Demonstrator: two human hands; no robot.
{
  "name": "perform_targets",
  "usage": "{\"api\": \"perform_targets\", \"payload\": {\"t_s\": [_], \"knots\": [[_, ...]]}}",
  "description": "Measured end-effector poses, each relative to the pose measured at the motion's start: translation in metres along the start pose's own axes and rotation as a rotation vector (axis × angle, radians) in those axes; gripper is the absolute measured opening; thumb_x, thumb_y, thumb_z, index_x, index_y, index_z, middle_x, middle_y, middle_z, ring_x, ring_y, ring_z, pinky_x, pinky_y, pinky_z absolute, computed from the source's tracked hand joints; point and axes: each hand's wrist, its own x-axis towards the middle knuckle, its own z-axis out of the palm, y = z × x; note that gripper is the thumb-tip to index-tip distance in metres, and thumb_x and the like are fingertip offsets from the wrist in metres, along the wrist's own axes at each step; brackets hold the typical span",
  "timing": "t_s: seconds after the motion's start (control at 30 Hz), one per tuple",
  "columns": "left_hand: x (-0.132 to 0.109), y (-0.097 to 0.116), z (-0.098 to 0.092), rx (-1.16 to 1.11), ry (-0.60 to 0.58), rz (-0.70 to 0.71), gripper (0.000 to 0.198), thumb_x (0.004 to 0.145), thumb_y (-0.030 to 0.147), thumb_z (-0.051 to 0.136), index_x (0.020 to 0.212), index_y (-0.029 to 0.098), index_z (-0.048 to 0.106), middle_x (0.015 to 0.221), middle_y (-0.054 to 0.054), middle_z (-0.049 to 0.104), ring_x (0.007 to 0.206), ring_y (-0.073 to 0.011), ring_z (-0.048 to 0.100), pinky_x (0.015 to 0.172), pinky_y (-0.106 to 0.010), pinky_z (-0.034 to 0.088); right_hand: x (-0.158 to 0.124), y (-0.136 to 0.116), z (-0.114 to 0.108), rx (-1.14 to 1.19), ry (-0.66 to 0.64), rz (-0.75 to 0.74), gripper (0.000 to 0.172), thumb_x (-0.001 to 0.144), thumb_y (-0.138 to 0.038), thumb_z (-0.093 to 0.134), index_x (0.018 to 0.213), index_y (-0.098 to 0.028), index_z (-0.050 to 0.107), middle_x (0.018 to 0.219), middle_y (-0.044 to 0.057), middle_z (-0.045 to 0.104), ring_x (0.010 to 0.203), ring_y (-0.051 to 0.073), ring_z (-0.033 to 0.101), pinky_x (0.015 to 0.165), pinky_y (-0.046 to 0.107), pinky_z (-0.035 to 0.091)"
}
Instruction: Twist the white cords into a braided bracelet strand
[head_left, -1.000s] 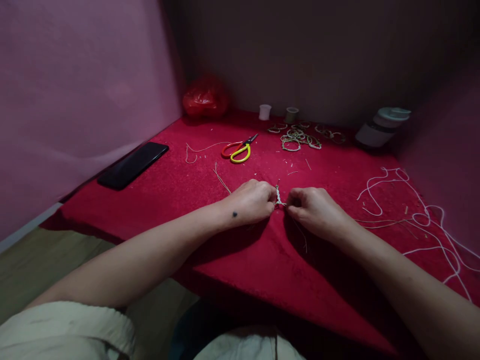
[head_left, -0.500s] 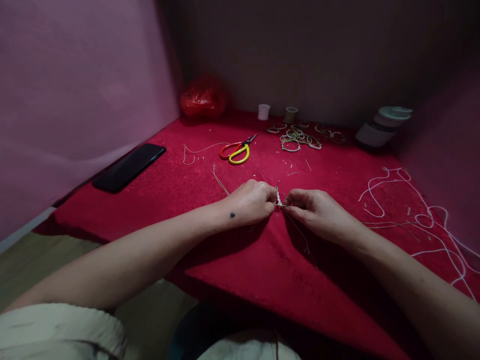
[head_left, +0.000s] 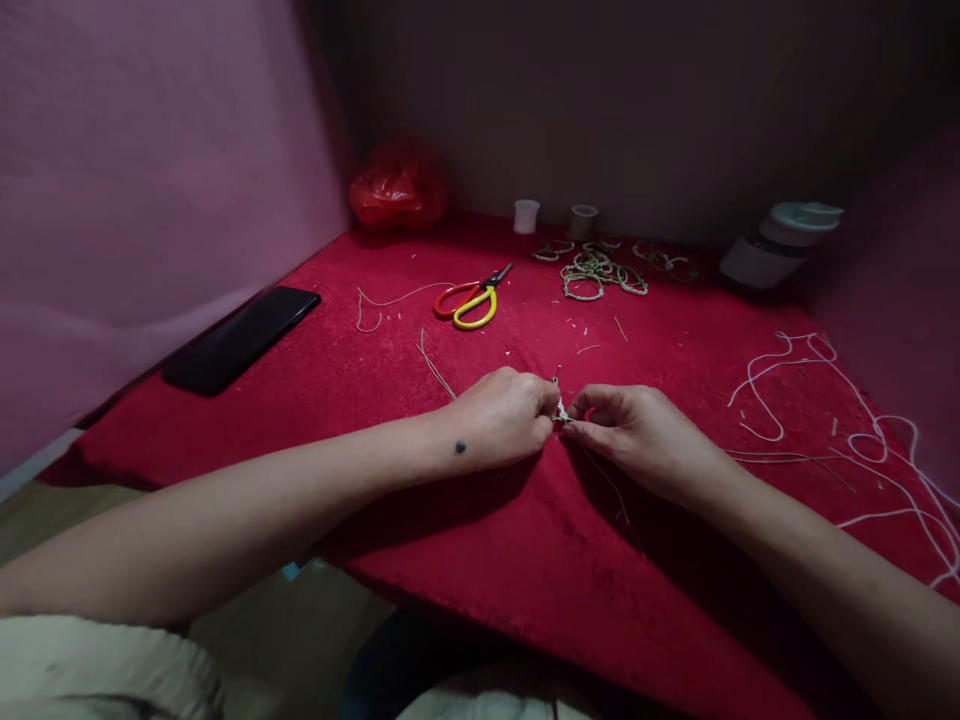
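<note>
On the red cloth-covered table (head_left: 480, 520), my left hand (head_left: 504, 415) and my right hand (head_left: 637, 430) meet at the middle. Both pinch a short knotted cord piece (head_left: 559, 408) between their fingertips, one from each side. Thin strands trail from the knot toward me under my right hand. Both hands rest low on the cloth, fingers curled.
Red-and-yellow scissors (head_left: 471, 300) lie beyond my hands, with a pile of finished cord loops (head_left: 596, 272) behind. A black phone (head_left: 240, 337) lies at the left edge. Loose white cord (head_left: 840, 430) sprawls right. Two small cups (head_left: 526, 215), a red bag (head_left: 397, 190) and a jar (head_left: 780, 255) stand at the back.
My hands have drawn slightly closer together around the knot. The view has shifted a little, so everything sits slightly lower and to the left.
</note>
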Motion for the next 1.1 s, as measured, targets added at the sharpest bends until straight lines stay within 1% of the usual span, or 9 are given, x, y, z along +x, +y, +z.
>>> {"api": "perform_targets", "payload": {"t_s": [0.1, 0.23, 0.33, 0.43, 0.53, 0.73, 0.93, 1.1], "knots": [[0.000, 0.000, 0.000, 0.017, -0.006, 0.005, 0.022, 0.075, 0.017, 0.044, 0.076, 0.017, 0.066, 0.060, -0.002, 0.059, 0.051, -0.0096, 0.045, 0.052, -0.023, 0.030, -0.001, -0.003, 0.004, -0.056, 0.051, 0.036, 0.014, 0.077, -0.025, 0.053, 0.068, -0.017, 0.061, 0.057, 0.000, 0.056, 0.053, 0.011, 0.047, 0.050, 0.023, 0.031], [0.000, 0.001, 0.000, 0.033, -0.030, -0.029, 0.021, 0.076, 0.019, 0.044, 0.077, 0.017, 0.065, 0.060, -0.003, 0.058, 0.053, -0.0110, 0.047, 0.054, -0.024, 0.032, -0.002, -0.003, 0.007, -0.058, 0.067, 0.030, 0.015, 0.078, -0.023, 0.051, 0.068, -0.017, 0.061, 0.056, -0.001, 0.054, 0.052, 0.011, 0.045, 0.050, 0.023, 0.031], [0.000, 0.002, -0.002, 0.065, -0.065, -0.039, 0.021, 0.075, 0.019, 0.044, 0.078, 0.017, 0.065, 0.059, -0.003, 0.057, 0.053, -0.0119, 0.048, 0.055, -0.025, 0.034, -0.003, -0.003, 0.005, -0.059, 0.046, 0.018, 0.016, 0.078, -0.021, 0.050, 0.068, -0.017, 0.061, 0.055, -0.001, 0.054, 0.051, 0.010, 0.045, 0.050, 0.023, 0.031], [0.001, 0.001, -0.005, 0.078, -0.104, -0.018, 0.022, 0.074, 0.016, 0.044, 0.078, 0.018, 0.065, 0.057, -0.002, 0.056, 0.050, -0.0109, 0.045, 0.053, -0.025, 0.033, -0.002, -0.004, 0.002, -0.052, -0.001, 0.001, 0.017, 0.077, -0.016, 0.048, 0.068, -0.016, 0.062, 0.055, -0.001, 0.054, 0.051, 0.010, 0.046, 0.051, 0.023, 0.032], [0.002, 0.000, -0.008, 0.081, -0.127, 0.002, 0.023, 0.072, 0.013, 0.044, 0.077, 0.018, 0.066, 0.055, -0.001, 0.055, 0.047, -0.0097, 0.043, 0.051, -0.024, 0.032, -0.001, -0.006, -0.001, -0.065, -0.035, -0.003, 0.017, 0.075, -0.014, 0.048, 0.066, -0.016, 0.062, 0.052, -0.002, 0.052, 0.048, 0.009, 0.044, 0.050, 0.023, 0.031], [0.004, -0.001, -0.008, 0.090, -0.115, 0.023, 0.021, 0.072, 0.011, 0.045, 0.075, 0.017, 0.065, 0.053, 0.000, 0.054, 0.045, -0.0088, 0.042, 0.050, -0.023, 0.031, 0.002, -0.008, -0.004, -0.078, -0.074, 0.026, 0.018, 0.074, -0.011, 0.047, 0.067, -0.017, 0.063, 0.053, -0.002, 0.052, 0.048, 0.009, 0.043, 0.050, 0.023, 0.031], [0.003, -0.004, -0.006, 0.075, -0.076, 0.046, 0.021, 0.078, 0.018, 0.044, 0.077, 0.019, 0.064, 0.059, -0.001, 0.058, 0.050, -0.0100, 0.046, 0.052, -0.023, 0.032, 0.002, -0.007, -0.005, -0.058, -0.089, 0.028, 0.013, 0.075, -0.015, 0.049, 0.065, -0.017, 0.057, 0.054, -0.002, 0.052, 0.049, 0.010, 0.043, 0.049, 0.023, 0.031], [0.003, -0.005, -0.007, 0.051, -0.103, 0.059, 0.020, 0.077, 0.017, 0.043, 0.077, 0.018, 0.064, 0.059, -0.001, 0.058, 0.051, -0.0096, 0.046, 0.054, -0.023, 0.033, 0.000, 0.000, -0.007, 0.045, -0.114, -0.030, 0.011, 0.078, -0.023, 0.050, 0.070, -0.018, 0.053, 0.060, -0.001, 0.055, 0.053, 0.010, 0.047, 0.049, 0.022, 0.033]]}}
